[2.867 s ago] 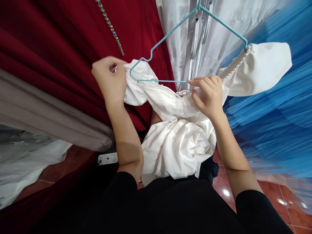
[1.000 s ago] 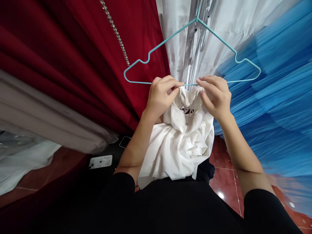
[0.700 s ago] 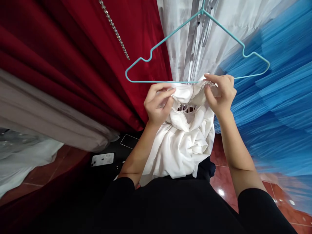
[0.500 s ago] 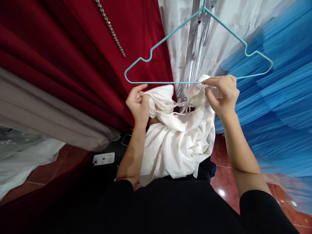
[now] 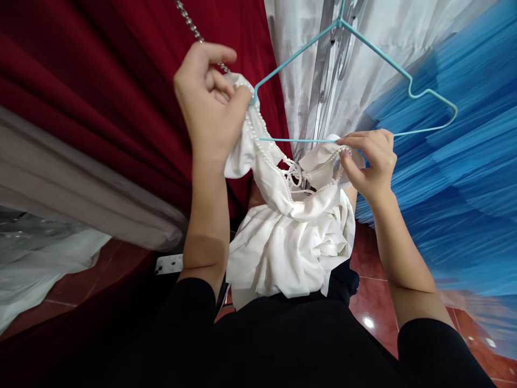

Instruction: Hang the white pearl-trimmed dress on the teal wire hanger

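A white dress (image 5: 283, 242) with pearl trim along its neckline lies bunched over my lap, its upper part lifted. My left hand (image 5: 214, 102) is closed on one shoulder of it, which is drawn over the left end of the light-blue hanger (image 5: 299, 51); that end is hidden by cloth and fingers. With thumb and fingers, my right hand (image 5: 369, 161) pinches the other shoulder of the dress, touching the hanger's bottom bar. The hanger's right end sticks out bare beyond that hand. White laces (image 5: 293, 171) hang inside the neck opening.
Red fabric (image 5: 141, 81) hangs at the left, a beaded strand (image 5: 188, 19) in front of it. White cloth and a metal frame (image 5: 319, 97) stand behind the hanger. Blue tulle (image 5: 452, 178) fills the right. A phone (image 5: 167, 264) lies on a dark surface, lower left.
My left hand has risen up and left with its shoulder of the dress, which now covers the hanger's left end. My right hand has barely moved.
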The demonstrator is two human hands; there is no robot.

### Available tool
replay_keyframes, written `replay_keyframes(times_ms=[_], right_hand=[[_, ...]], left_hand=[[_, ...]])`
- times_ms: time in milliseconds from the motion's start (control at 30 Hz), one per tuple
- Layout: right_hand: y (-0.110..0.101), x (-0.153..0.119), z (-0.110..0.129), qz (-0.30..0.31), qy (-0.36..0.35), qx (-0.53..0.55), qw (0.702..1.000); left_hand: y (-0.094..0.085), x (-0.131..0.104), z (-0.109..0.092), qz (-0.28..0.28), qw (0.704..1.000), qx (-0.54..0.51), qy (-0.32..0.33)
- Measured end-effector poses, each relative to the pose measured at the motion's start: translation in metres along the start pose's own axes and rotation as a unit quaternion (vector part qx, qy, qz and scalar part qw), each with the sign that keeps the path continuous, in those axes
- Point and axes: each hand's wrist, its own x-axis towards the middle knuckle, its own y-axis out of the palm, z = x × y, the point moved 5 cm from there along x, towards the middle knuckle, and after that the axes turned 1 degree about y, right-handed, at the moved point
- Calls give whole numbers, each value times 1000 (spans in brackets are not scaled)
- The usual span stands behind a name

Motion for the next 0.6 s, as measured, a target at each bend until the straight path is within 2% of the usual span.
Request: replay_keyframes(times_ms=[133, 167, 233, 300, 367, 433, 467, 533, 600], right_hand=[[1, 0, 2, -17, -15, 13, 1000], [2, 0, 2, -17, -17, 19, 1000], [4, 1, 1, -13, -14, 24, 1000], [4, 1, 0, -11, -9, 20, 1000], [2, -1, 1, -10, -13, 18, 1000], [-4, -6, 1, -22, -32, 18, 999], [-10, -10, 0, -42, -42, 15, 998], [-27, -19, -6, -122, -50, -1, 991], [-50, -27, -22, -215, -9, -16, 976]], left_hand=[[21, -18, -51, -66, 992, -67, 83], [27, -26, -60, -61, 992, -69, 85], [47, -44, -70, 47, 996, -60, 45], [67, -62, -77, 160, 986, -37, 26], [80, -75, -79, 214, 976, -8, 26], [85, -80, -77, 218, 976, 10, 19], [85, -80, -75, 214, 977, 10, 13], [83, -77, -73, 207, 978, 1, 4], [79, -75, -73, 205, 979, -19, -1]])
